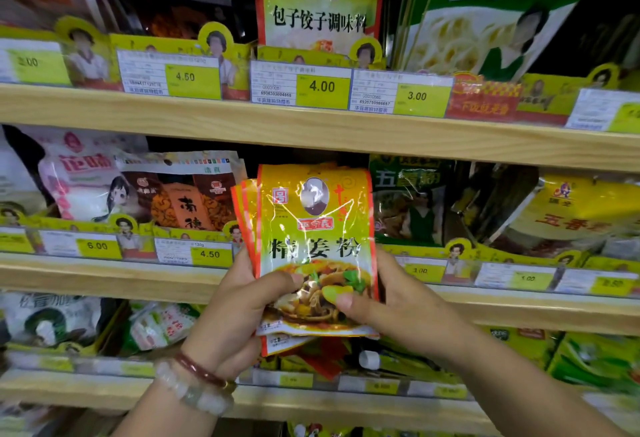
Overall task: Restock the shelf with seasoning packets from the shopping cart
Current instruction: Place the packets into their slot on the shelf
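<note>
both hands' fingers clamp a stack of seasoning packets (315,249) upright before the shelf (311,132)

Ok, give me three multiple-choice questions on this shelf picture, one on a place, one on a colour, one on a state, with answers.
1. Where is the gap the packets are held before?
A. top shelf
B. middle shelf
C. floor

2. The front packet is mainly
A. blue
B. yellow
C. black

3. The packets are
A. held in both hands
B. lying on the shelf
C. in one hand only

Answers: B, the dark gap lies behind them on the middle shelf; B, yellow front with red edges; A, left hand and right hand both pinch them.
</note>
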